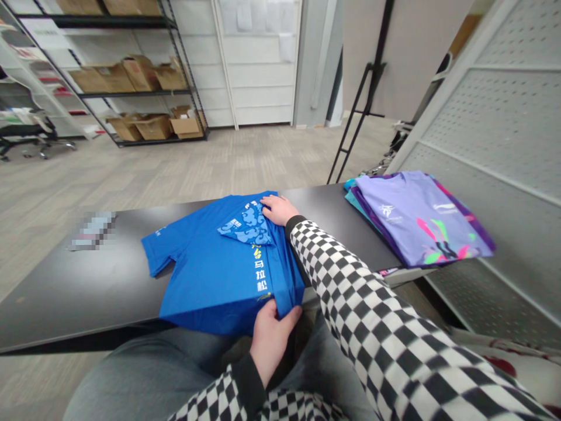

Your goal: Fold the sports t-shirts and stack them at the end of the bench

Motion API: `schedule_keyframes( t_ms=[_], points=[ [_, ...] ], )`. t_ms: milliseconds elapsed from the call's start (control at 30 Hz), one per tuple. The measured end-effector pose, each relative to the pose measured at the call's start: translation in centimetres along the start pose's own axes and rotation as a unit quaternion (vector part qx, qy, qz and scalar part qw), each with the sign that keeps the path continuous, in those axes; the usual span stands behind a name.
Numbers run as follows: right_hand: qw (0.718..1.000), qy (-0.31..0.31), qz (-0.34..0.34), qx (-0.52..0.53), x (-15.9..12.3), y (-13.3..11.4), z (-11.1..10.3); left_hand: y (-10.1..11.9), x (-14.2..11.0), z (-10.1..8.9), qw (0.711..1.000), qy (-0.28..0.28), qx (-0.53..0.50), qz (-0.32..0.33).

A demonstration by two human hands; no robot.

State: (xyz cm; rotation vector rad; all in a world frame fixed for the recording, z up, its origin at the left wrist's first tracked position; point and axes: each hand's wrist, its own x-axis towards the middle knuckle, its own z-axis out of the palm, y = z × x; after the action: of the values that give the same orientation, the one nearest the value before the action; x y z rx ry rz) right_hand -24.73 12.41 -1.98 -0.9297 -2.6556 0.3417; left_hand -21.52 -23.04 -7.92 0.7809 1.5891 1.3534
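Observation:
A blue T-shirt (210, 263) with white and yellow lettering lies spread on the dark table, its lower edge hanging over the front. Its right side is folded inward, with a patterned sleeve (248, 225) lying across the chest. My left hand (272, 339) pinches the hem at the lower right corner between thumb and fingers. Near the top of the folded side, my right hand (279, 209) rests with fingers stretched out flat on the cloth. The other sleeve (160, 248) sticks out to the left.
A stack of folded shirts, a lavender one (407, 216) on top, sits at the table's right end. A blurred-out flat item (93, 230) lies at left on the table (52, 292). Beyond stand a black shelf (131, 93) with cardboard boxes and a black stand (362, 111); a perforated panel (512, 146) is at right.

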Motion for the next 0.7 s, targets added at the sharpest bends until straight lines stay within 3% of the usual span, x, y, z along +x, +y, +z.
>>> schedule_keyframes(
  t_ms=[300, 467, 600, 700],
  points=[
    [1.0, 0.009, -0.006, 0.006, 0.2, 0.3, 0.2, 0.5, 0.1, 0.0, 0.987, -0.099, -0.102, -0.071],
    [1.0, 0.009, -0.004, 0.012, 0.2, 0.4, 0.3, 0.3, 0.3, -0.9, 0.999, 0.003, 0.028, -0.017],
    [1.0, 0.012, -0.006, 0.008, 0.2, 0.4, 0.4, 0.3, 0.1, -2.2, 0.982, 0.03, 0.169, 0.076],
    [1.0, 0.012, -0.007, 0.007, 0.2, 0.4, 0.4, 0.3, 0.1, -3.5, 0.965, 0.056, 0.217, 0.134]
  ],
)
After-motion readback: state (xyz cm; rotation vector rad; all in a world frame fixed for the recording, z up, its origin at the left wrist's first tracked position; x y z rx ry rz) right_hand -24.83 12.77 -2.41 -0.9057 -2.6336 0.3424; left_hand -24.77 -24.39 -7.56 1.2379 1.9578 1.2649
